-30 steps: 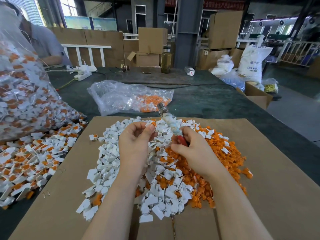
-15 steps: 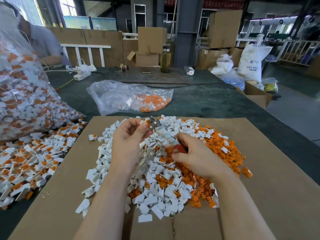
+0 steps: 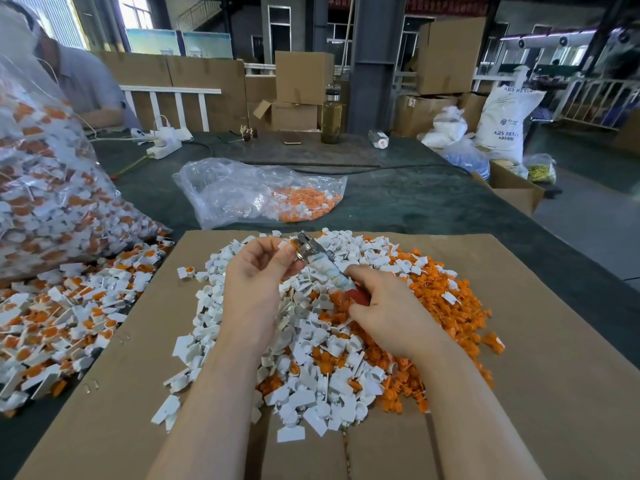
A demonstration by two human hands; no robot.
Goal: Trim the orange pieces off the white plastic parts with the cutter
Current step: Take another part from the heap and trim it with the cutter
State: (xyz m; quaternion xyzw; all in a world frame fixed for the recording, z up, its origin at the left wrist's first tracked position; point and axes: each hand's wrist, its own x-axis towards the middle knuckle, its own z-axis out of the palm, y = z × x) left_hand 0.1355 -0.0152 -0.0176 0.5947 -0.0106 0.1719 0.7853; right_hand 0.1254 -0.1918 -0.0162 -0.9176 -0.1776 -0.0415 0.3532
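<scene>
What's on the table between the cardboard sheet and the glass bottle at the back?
Head view: a crumpled clear plastic bag holding orange pieces lies on the green table, then a black cable.

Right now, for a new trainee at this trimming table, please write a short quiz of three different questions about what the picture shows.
1. True or false: the right hand grips the cutter by its red handle.
2. What does the left hand pinch at the cutter's metal head? A) a white part with an orange piece B) a clear bag C) nothing
3. Fill in: on the cardboard sheet, the trimmed orange pieces lie mostly on the ____ side of the pile of white parts.

Key: 1 true; 2 A; 3 right
</scene>
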